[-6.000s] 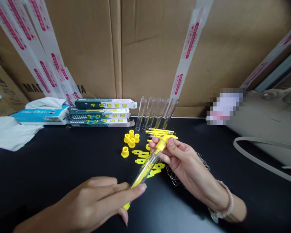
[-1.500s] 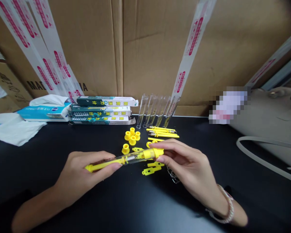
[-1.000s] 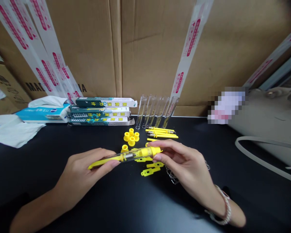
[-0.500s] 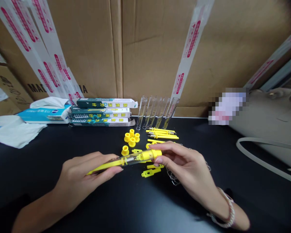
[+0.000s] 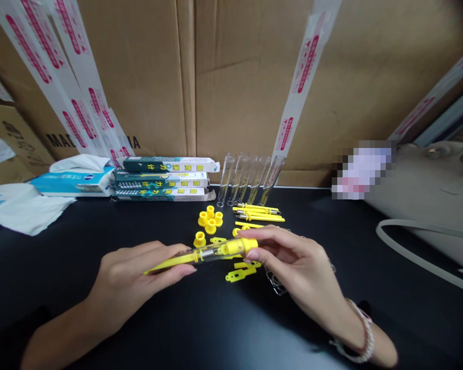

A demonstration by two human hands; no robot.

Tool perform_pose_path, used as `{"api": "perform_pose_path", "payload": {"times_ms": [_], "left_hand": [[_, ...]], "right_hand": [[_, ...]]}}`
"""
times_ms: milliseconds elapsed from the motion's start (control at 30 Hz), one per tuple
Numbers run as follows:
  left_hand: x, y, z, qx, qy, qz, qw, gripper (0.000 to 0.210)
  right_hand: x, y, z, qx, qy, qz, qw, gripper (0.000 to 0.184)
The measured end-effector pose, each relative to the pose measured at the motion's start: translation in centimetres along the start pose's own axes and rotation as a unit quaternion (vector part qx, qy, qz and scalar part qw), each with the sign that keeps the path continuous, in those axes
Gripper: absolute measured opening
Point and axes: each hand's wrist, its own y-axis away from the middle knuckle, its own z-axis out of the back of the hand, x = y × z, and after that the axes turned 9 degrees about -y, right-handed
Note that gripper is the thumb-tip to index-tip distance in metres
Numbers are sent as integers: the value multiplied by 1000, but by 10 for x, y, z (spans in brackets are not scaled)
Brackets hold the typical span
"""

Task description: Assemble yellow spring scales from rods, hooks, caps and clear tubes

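Yellow plastic and clear tubing make up the spring scale (image 5: 204, 253) held level just above the black tabletop (image 5: 100, 231). Left hand (image 5: 133, 280) pinches the thin yellow rod end between thumb and fingers; right hand (image 5: 293, 262) pinches the yellow cap end with its fingertips.

Behind the scale on the table: a cluster of round yellow caps (image 5: 209, 220), flat yellow hook plates (image 5: 239, 274) and yellow inner rods (image 5: 258, 211). Five or so clear empty tubes (image 5: 250, 177) lean against the cardboard wall (image 5: 235, 77), which carries white tape strips with red print (image 5: 301, 77), too small to read.

Three long green-and-white boxes (image 5: 162, 180) lie stacked, yellow characters on them not legible. Left of them: a blue tissue pack (image 5: 69, 182), white tissue sticking out. Thin wire chain (image 5: 273, 280) lies under the right hand. Beige bag (image 5: 428, 190) at right.
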Motion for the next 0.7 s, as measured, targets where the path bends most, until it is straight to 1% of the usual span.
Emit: {"api": "perform_pose_path", "payload": {"times_ms": [100, 300, 400, 467, 533, 633, 700], "left_hand": [[0, 1, 1, -3, 5, -11, 1000, 20], [-1, -5, 3, -23, -21, -46, 998, 27], [1, -5, 2, -27, -27, -55, 998, 22], [2, -4, 1, -24, -17, -47, 998, 16], [3, -3, 1, -11, 1, -35, 999, 13], [1, -4, 2, 12, 25, -18, 999, 18], [-1, -7, 3, 17, 33, 3, 999, 18]], "right_hand": [[0, 1, 0, 3, -8, 2, 1000, 19], [-3, -1, 2, 7, 6, 12, 1000, 20], [-5, 0, 2, 14, 17, 8, 1000, 19], [-5, 0, 2, 22, 18, 7, 1000, 18], [-4, 0, 3, 34, 31, 10, 999, 17], [0, -5, 10, 68, 99, 44, 992, 17], [6, -11, 18, 100, 145, 72, 982, 23]]}}
